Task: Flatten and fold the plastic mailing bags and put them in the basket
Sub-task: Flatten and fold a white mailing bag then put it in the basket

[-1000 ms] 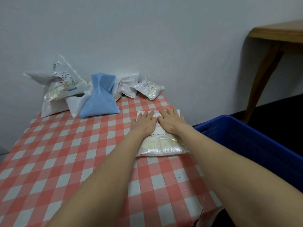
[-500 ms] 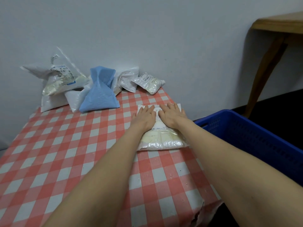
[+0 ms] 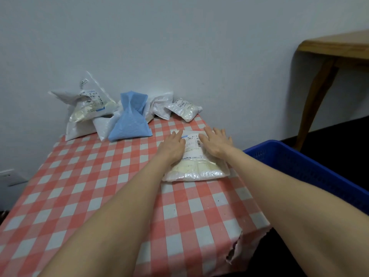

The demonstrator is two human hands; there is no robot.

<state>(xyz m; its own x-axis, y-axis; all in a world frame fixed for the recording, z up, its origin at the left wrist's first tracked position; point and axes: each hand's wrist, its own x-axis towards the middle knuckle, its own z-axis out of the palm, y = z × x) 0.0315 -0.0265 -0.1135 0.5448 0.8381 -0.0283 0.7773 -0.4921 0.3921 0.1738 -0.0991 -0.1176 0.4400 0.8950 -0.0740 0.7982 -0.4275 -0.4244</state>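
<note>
A clear plastic mailing bag (image 3: 196,168) with a white shipping label lies flat on the red-and-white checked table (image 3: 95,188), near its right edge. My left hand (image 3: 172,147) presses on the bag's left part with straight fingers. My right hand (image 3: 215,142) presses flat on its right part, and the label shows between the two hands. The blue basket (image 3: 311,170) stands to the right of the table, lower down. Its inside is mostly hidden by my right forearm.
Several more bags are heaped at the table's far edge against the wall: a blue bag (image 3: 130,121), a large clear labelled bag (image 3: 89,104), a white bag (image 3: 161,105) and a small clear bag (image 3: 185,108). A wooden table (image 3: 329,48) stands at the right. The tablecloth's near right corner is torn.
My hands have slid apart on the bag, left hand leftward and right hand rightward, uncovering the label between them. The camera has shifted a little.
</note>
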